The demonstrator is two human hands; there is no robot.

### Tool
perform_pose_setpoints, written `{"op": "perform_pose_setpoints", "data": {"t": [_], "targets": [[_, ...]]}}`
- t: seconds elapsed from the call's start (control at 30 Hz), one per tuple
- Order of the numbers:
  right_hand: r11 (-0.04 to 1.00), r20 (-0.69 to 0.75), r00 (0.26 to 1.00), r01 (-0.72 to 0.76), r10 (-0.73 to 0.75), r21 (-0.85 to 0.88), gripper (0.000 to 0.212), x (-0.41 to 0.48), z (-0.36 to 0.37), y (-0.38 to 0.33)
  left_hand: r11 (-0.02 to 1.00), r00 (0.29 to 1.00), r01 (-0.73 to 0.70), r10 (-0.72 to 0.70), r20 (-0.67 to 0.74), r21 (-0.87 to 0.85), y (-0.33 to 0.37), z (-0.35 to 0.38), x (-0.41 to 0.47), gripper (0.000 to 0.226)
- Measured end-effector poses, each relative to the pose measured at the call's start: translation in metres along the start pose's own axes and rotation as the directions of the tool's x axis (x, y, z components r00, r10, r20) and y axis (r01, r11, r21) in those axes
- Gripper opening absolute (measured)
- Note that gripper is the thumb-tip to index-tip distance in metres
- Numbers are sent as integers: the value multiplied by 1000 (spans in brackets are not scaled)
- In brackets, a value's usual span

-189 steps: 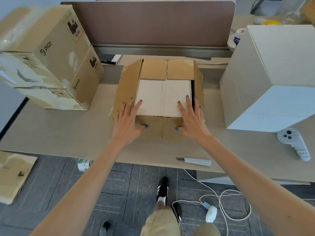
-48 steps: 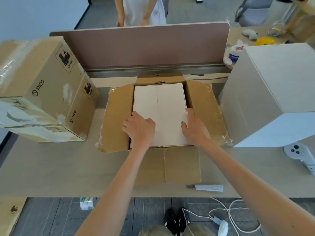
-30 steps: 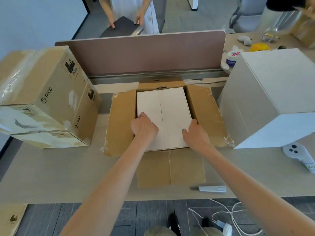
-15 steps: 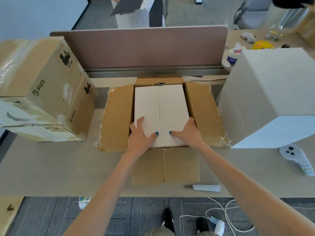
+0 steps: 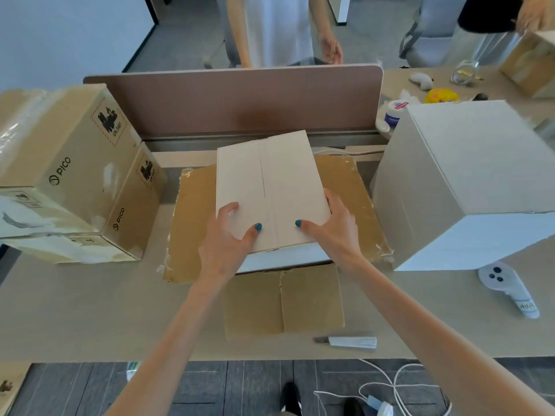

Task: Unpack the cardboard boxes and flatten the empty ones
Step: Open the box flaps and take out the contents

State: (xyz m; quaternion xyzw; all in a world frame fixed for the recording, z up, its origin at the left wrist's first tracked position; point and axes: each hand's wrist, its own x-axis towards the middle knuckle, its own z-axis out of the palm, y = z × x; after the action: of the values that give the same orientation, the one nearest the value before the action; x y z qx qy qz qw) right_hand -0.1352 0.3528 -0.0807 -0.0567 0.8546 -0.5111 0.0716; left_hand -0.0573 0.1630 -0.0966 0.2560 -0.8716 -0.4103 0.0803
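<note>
Since half a second earlier, the white box (image 5: 267, 187) had come up out of the open brown box (image 5: 192, 223). Its near side now showed above the spread flaps, and its far edge reached the divider (image 5: 240, 97) in view. It hung just above the brown box, which sat on the bench (image 5: 90, 310). The left hand (image 5: 225, 244) gripped the near left corner, thumb on top and fingers curled round the side. The right hand (image 5: 336, 229) held the near right corner the same way. The white box looked stiff and smooth-skinned, likely slippery, and heavy enough to want both hands. A seam ran down its top, so pressing there might spring it open. The safer hold seemed low on the two sides or under the base, kept level while clearing the big white box (image 5: 462, 181) just beside.
</note>
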Motion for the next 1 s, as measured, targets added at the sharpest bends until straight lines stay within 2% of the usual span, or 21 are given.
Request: {"op": "perform_pose_setpoints", "data": {"t": [0.23,0.47,0.53,0.6,0.83,1.0], "targets": [[988,-80,989,132,-125,81,71,-15,-36,-38,995,989,-98,101,-107,34,57,-35,-19,58],[965,-167,963,234,-214,115,77,-19,-116,-86,973,956,-220,229,-183,66,148,-56,-41,60],[958,-202,955,250,-219,142,70,-18,-141,-90,959,939,-273,282,-196,71,177,-54,-45,60],[953,-251,940,270,-230,137,57,-19,-167,-89,943,925,-323,331,-188,74,204,-47,-50,60],[957,-381,907,251,-180,145,59,-28,-264,-59,897,888,-434,442,-126,85,288,12,-69,58],[962,-443,886,228,-140,151,65,-31,-324,-27,888,889,-458,457,40,35,333,61,-66,55]]}}
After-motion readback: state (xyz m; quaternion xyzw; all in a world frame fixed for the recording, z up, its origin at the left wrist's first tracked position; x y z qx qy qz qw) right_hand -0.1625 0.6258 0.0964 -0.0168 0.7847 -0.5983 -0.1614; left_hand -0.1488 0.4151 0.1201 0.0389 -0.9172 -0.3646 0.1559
